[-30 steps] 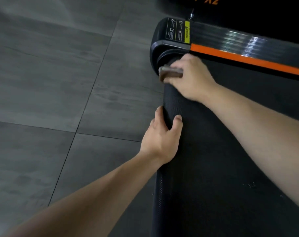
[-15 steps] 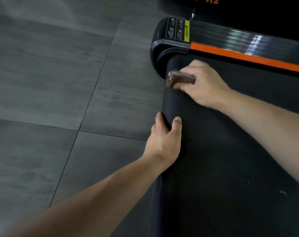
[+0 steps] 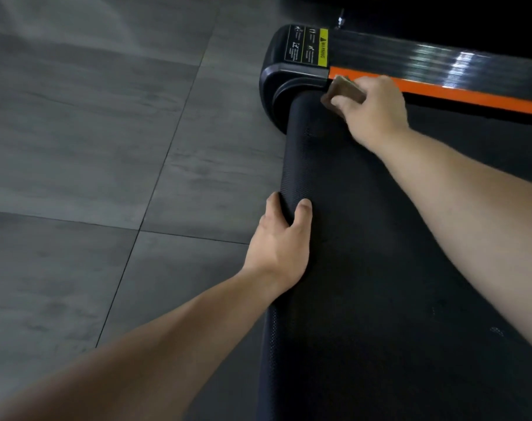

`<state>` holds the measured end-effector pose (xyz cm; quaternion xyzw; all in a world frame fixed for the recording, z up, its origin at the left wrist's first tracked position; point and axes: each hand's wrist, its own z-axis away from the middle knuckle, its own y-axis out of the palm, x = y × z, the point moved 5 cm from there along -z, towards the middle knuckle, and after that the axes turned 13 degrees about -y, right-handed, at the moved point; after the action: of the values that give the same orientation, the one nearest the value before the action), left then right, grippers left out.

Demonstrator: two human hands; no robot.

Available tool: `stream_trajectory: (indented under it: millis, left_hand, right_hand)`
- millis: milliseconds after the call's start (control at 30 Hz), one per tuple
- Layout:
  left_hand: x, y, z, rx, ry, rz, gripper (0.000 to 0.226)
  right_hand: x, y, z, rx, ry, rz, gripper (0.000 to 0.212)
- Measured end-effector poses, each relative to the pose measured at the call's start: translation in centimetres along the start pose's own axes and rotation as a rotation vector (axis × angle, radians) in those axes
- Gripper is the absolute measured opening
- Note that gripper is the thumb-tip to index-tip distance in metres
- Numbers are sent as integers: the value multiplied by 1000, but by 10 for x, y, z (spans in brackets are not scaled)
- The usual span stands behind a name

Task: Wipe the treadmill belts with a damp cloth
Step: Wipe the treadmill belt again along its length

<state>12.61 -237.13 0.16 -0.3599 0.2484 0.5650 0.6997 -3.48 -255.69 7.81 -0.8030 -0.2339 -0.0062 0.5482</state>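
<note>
Head view: your right hand [image 3: 371, 117], gripping the cloth [image 3: 345, 90], has reached the orange rail [image 3: 471, 98]; that corner looks done. Your left hand [image 3: 280, 244] still grips the belt [image 3: 365, 284].

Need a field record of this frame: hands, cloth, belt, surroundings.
left hand: grips the rounded end of the treadmill belt
right hand: holds the cloth at the belt's far corner
cloth: folded, brownish, beside the orange stripe
end cap: black, warning label on top
floor: grey tiles
</note>
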Motion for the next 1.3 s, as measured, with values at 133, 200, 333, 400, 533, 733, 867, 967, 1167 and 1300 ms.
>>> stream_trajectory:
  millis: [133, 200, 333, 400, 533, 733, 867, 967, 1167, 1300]
  left_hand:
    - [1, 1, -2, -2, 3, -25, 63]
    - [0, 0, -2, -7, 4, -39, 64]
    - [-2, 1, 0, -21, 15, -41, 58]
    - [-2, 1, 0, -21, 17, -38, 60]
    - [0, 0, -1, -19, -2, -23, 63]
    - [-2, -2, 6, -11, -34, 38, 57]
    - [9, -1, 17, 27, -52, 49, 60]
    - [25, 0, 29, 51, -59, 33, 64]
    - [41, 2, 48, 36, -62, 46, 65]
    - [43, 2, 49, 52, -49, 92, 64]
  right_hand:
    - [29, 6, 30, 54, -81, -32, 31]
    - [45, 0, 56, 173, -227, -138, 27]
    - [15, -8, 33, 92, -149, -9, 34]
    - [5, -7, 23, 3, 34, 30, 36]
    - [48, -7, 76, 89, -144, -77, 29]
    - [33, -19, 68, 92, -144, -29, 32]
    - [48, -13, 78, 29, -49, -22, 30]
    - [83, -21, 130, 156, -231, -187, 29]
    - [49, -15, 83, 37, -72, -38, 32]
    - [81, -14, 112, 105, -168, -100, 27]
